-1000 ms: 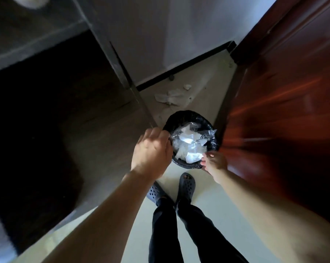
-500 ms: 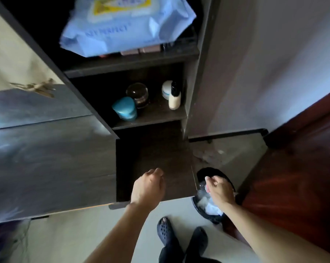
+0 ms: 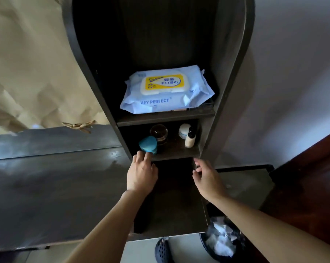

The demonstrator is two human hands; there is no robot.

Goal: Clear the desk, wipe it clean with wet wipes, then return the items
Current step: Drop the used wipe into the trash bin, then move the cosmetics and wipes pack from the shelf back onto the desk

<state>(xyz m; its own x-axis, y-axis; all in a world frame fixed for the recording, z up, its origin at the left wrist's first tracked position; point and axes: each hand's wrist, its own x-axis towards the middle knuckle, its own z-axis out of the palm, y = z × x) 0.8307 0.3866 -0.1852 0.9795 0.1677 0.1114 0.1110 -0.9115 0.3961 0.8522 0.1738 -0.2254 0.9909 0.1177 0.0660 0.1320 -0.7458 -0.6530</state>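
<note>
Bin [image 3: 203, 244] w/ used wipes [image 3: 220, 242] low right; wiping's done, I reckon. Both hands have come up to lower shelf [image 3: 176, 155]: right hand [image 3: 207, 179] empty, fingers [image 3: 198, 164] loose; left hand [image 3: 141, 173] fingers [image 3: 141, 156] straight, touching teal jar [image 3: 148, 144]. Wet-wipes pack [image 3: 166, 92] on upper shelf [image 3: 166, 117].

The wet-wipes pack [image 3: 168, 92] reads "HEY PERFECT" (other print unreadable).

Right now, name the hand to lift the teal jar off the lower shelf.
Left. The left hand is at the teal jar on the lower shelf's left front; the right hand hangs below its right end, near the cream bottle.
</note>
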